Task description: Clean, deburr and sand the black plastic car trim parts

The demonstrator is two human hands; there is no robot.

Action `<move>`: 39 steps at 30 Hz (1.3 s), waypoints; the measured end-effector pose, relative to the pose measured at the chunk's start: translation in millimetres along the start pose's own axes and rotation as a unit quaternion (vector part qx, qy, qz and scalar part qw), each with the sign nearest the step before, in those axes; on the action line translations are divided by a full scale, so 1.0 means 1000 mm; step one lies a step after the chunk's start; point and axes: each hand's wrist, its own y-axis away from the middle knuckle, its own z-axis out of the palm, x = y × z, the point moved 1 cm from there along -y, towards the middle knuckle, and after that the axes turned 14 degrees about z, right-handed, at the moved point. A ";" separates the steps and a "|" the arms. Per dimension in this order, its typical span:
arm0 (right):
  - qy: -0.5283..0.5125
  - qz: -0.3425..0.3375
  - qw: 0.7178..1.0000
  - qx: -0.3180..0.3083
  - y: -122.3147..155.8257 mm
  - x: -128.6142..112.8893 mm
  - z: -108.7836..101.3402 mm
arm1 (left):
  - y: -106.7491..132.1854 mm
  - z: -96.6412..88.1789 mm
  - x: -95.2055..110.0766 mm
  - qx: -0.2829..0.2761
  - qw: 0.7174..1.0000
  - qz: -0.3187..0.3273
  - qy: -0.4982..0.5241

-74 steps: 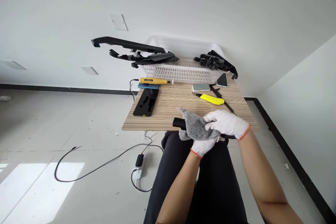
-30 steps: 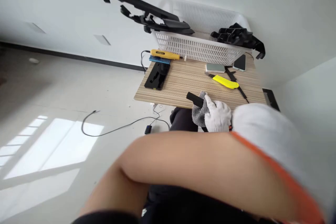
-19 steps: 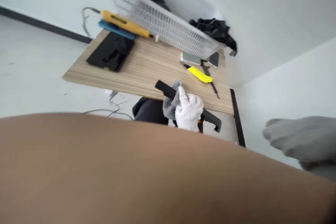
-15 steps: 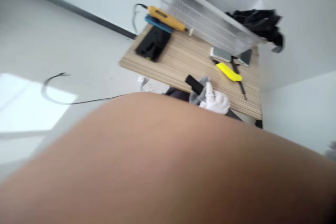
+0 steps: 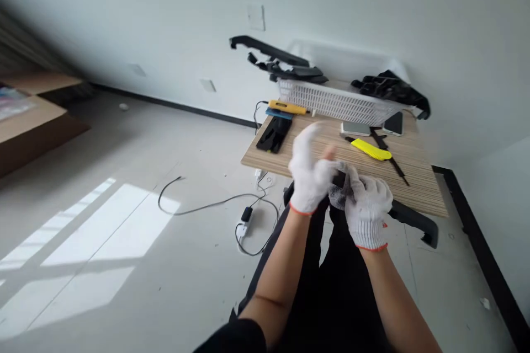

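My left hand point(image 5: 307, 174), in a white glove with an orange cuff edge, is raised at the table's near edge, its fingers stretched out and slightly blurred. One bare-looking fingertip shows beyond the glove. My right hand point(image 5: 367, 207), gloved alike, is closed around a long black plastic part point(image 5: 416, 223) whose hooked end sticks out to the right. A grey cloth point(image 5: 337, 197) is bunched against the part between my hands. The part's middle is hidden by the right glove. My left fingers come close to its left end; I cannot tell whether they touch.
On the wooden table point(image 5: 422, 187) lie a yellow-handled knife point(image 5: 370, 149), a black caliper-like tool point(image 5: 397, 168), phones point(image 5: 393, 123), a black glossy item point(image 5: 274, 134) and a yellow corded tool point(image 5: 287, 107). Behind stands a white basket point(image 5: 339, 105) of black parts. A power strip point(image 5: 244, 226) and cables lie on the floor.
The view has levelled and drawn back. The arm that filled the foreground has swung down, and my left hand has come in beside the right, which still holds the black part.
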 end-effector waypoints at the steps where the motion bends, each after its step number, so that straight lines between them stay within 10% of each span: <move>1: 0.001 -0.003 1.000 0.020 -0.006 -0.001 -0.009 | -0.004 -0.002 -0.009 0.011 1.000 0.004 0.016; 5: 0.015 -0.056 0.998 0.020 -0.030 -0.010 -0.030 | -0.001 0.015 -0.043 0.041 0.954 -0.139 0.262; 10: 0.009 -0.097 0.993 0.069 -0.038 -0.018 -0.003 | 0.012 0.037 -0.038 0.113 0.879 -0.087 0.455; 24: -0.034 -0.231 0.960 0.156 -0.001 0.022 0.038 | 0.000 -0.020 -0.050 0.067 0.837 -0.118 0.530; 32: -0.024 -0.175 0.981 0.077 0.008 0.070 0.022 | -0.006 -0.033 -0.048 0.084 0.800 -0.105 0.584; 39: -0.037 -0.124 0.979 0.160 -0.004 0.069 -0.018 | 0.001 -0.035 -0.064 0.143 0.770 -0.080 0.617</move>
